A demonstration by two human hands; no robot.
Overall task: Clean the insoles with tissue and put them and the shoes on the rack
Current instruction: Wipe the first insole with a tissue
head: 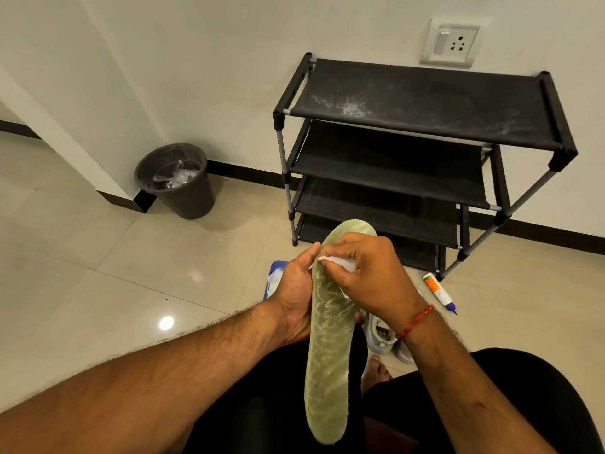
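Observation:
A long pale green insole (327, 355) stands upright in front of me, its patterned side towards me. My left hand (294, 296) grips its left edge near the upper third. My right hand (370, 276) presses a white tissue (340, 262) against the insole's upper part. Pale grey-white shoes (381, 335) lie on the floor below my right wrist, mostly hidden. The black shoe rack (425, 158) with several fabric shelves stands against the wall beyond, all visible shelves bare.
A dark bin (178, 181) with plastic inside stands by the wall corner at left. A blue tissue pack (273, 280) peeks out behind my left hand. A white and orange tube (438, 291) lies on the tiles by the rack's foot. My dark-clothed legs fill the bottom.

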